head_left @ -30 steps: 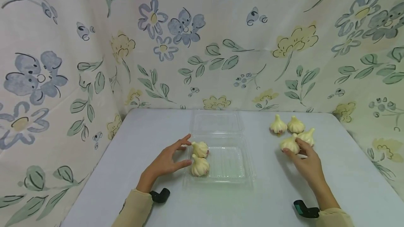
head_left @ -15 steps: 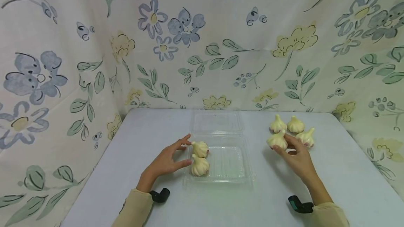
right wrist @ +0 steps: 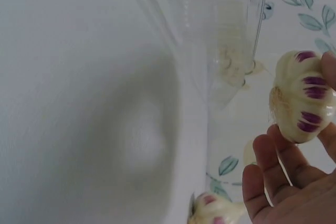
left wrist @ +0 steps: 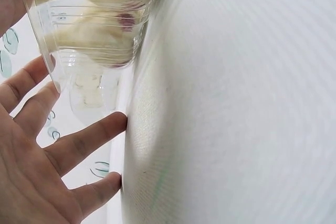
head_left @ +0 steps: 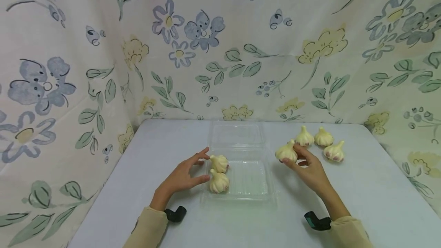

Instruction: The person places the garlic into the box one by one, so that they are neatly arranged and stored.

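Observation:
A garlic bulb [head_left: 286, 153] with purple streaks is pinched between the thumb and fingers of my right hand [head_left: 312, 171], raised above the table, right of the clear plastic container [head_left: 249, 179]. In the right wrist view the bulb's [right wrist: 299, 98] root end faces the container. My left hand [head_left: 180, 177] is spread at the container's left side, its thumb and some fingertips at the rim, as the left wrist view shows; two lower fingertips [left wrist: 119, 121] reach the table. Inside along the left wall sit two bulbs, a rear one [head_left: 219, 163] and a front one [head_left: 219, 182].
Three more garlic bulbs [head_left: 324, 137] stand at the back right of the white table [head_left: 165, 137]. The container's lid [head_left: 236, 134] lies folded back behind it. A floral cloth [head_left: 234, 83] hangs behind and at both sides.
My right hand has carried the garlic bulb leftward from the group at the right toward the container. The left hand has stayed at the container's side.

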